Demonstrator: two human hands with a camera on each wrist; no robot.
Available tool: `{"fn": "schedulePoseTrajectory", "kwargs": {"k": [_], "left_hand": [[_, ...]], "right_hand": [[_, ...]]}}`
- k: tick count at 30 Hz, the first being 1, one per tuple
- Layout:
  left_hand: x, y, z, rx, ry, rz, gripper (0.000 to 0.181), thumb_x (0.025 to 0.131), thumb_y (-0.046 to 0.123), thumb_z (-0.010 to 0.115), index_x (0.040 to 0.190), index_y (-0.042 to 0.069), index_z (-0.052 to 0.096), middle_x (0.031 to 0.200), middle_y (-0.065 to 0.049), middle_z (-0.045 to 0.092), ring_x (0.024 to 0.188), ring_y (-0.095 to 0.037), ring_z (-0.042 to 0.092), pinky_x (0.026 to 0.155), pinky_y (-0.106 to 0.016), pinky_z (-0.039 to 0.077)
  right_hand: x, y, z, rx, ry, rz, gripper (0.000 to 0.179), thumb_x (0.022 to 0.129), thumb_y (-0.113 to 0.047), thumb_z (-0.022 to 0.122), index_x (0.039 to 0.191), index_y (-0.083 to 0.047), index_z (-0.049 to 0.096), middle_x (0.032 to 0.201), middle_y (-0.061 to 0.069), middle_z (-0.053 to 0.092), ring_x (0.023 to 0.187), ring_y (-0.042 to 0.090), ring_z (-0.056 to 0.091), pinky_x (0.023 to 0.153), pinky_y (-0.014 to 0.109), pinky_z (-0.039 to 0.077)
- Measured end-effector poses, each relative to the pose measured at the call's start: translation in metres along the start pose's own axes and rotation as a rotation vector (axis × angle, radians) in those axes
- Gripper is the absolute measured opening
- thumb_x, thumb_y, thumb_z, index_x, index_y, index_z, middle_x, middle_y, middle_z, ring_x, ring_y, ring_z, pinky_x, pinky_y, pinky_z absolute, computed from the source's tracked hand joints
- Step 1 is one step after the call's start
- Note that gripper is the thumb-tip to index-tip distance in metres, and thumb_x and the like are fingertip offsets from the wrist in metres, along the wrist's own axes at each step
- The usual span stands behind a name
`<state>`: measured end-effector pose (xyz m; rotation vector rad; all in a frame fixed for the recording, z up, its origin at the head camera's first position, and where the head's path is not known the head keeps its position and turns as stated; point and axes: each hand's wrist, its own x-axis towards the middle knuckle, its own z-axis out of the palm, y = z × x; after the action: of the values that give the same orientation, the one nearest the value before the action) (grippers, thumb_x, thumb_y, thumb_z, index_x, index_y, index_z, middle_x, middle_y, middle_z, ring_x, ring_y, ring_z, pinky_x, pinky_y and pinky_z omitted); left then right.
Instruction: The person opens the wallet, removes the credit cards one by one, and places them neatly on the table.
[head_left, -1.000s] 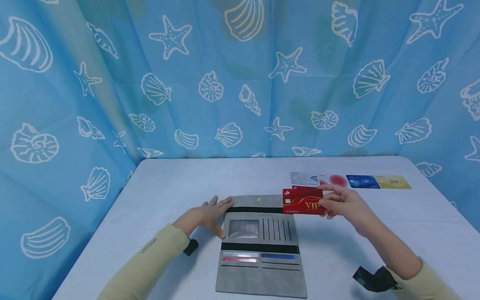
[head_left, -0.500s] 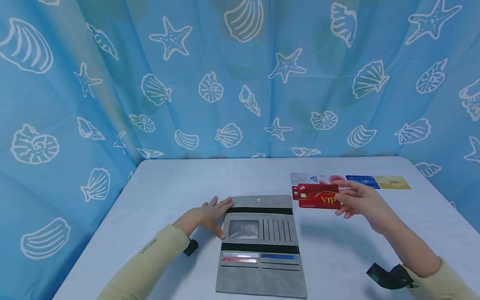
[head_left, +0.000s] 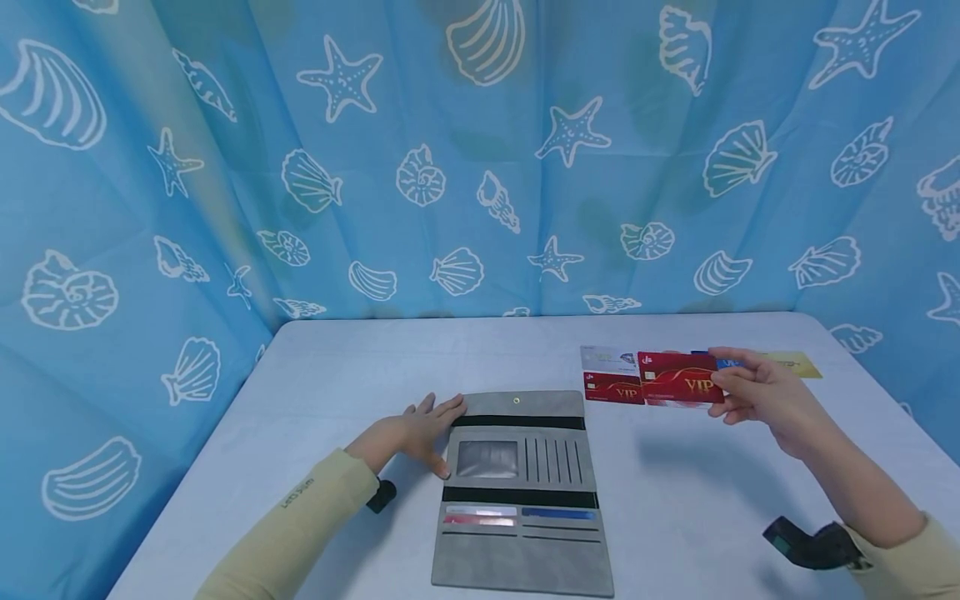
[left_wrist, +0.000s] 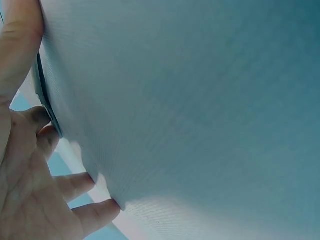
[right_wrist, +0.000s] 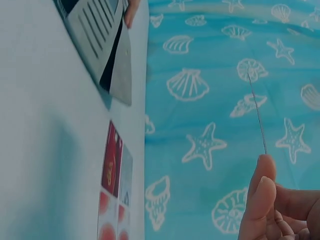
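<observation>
My right hand [head_left: 768,400] pinches a red VIP card [head_left: 678,377] by its right end, between thumb and fingers. In the right wrist view that card [right_wrist: 257,115] shows edge-on as a thin line, raised off the table. My left hand [head_left: 412,431] lies with spread fingers at the upper left edge of an unfolded grey wallet [head_left: 521,567]. Its thumb and fingertips [left_wrist: 112,207] touch down along that side in the left wrist view. A blue card [head_left: 558,512] and a pinkish-red card [head_left: 480,519] peek from the wallet's lower slots.
Beyond the wallet on the right lie a silver card [head_left: 609,358], another red VIP card [head_left: 613,388] and a gold card [head_left: 798,363]. Cards with red circles [right_wrist: 106,231] lie beside them, mostly covered in the head view. A blue shell-print curtain [head_left: 480,167] hangs behind the white table [head_left: 360,367].
My right hand has carried the red card rightward and slightly back, away from the wallet and over the card rows. The other red card now shows more fully. My left hand stays put.
</observation>
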<state>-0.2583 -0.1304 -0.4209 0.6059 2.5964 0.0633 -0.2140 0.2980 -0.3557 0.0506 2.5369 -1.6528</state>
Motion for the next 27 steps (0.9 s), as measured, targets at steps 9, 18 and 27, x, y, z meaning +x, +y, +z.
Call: {"fn": "schedulePoseTrajectory", "kwargs": {"k": [9, 18, 27], "left_hand": [[0.001, 0.0, 0.0, 0.012, -0.004, -0.01, 0.104, 0.069, 0.043, 0.076, 0.148, 0.017, 0.013, 0.155, 0.0, 0.005, 0.14, -0.035, 0.003, 0.11, -0.053, 0.013], [0.0, 0.0, -0.001, 0.01, -0.005, -0.011, 0.105, 0.069, 0.043, 0.076, 0.148, 0.017, 0.013, 0.155, 0.001, 0.005, 0.14, -0.035, 0.003, 0.11, -0.053, 0.013], [-0.001, 0.0, -0.002, 0.021, -0.012, -0.003, 0.104, 0.069, 0.044, 0.075, 0.148, 0.016, 0.013, 0.155, 0.0, 0.004, 0.14, -0.035, 0.004, 0.11, -0.054, 0.014]], "right_hand": [[0.004, 0.007, -0.021, -0.042, 0.079, -0.023, 0.07, 0.094, -0.036, 0.048, 0.141, 0.006, 0.017, 0.083, -0.025, 0.051, 0.064, 0.016, 0.066, 0.06, 0.026, 0.054], [0.013, 0.022, -0.036, -0.03, 0.153, 0.05, 0.074, 0.094, -0.043, 0.042, 0.144, 0.002, 0.012, 0.136, 0.035, 0.028, 0.066, 0.01, 0.066, 0.063, 0.023, 0.053], [0.02, 0.039, -0.05, 0.049, 0.186, 0.129, 0.079, 0.09, -0.049, 0.045, 0.147, -0.005, 0.01, 0.141, 0.033, 0.017, 0.066, 0.006, 0.063, 0.063, 0.021, 0.052]]}}
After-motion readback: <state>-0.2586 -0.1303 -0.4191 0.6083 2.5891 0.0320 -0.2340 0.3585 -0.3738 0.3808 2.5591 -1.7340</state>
